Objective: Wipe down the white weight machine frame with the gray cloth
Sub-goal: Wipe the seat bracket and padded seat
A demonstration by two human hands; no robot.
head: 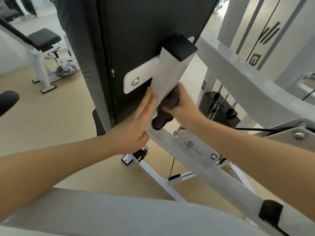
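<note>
The beige floor (51, 120) carries the white weight machine frame (172, 75) at centre and a second bench machine (46, 48) (black-padded) toward its far left edge.

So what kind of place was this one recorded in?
Most likely a gym. There is a black weight stack on guide rods, a padded bench on a white stand behind, and the white machine frame being wiped.

A single head-worn wide-angle camera looks forward and down, close to the white frame post (170, 77) behind the black back pad (144, 31). The weight stack (216, 108) lies to the right of the post and farther off, while another machine's bench (43, 39) stands far to its left.
</note>
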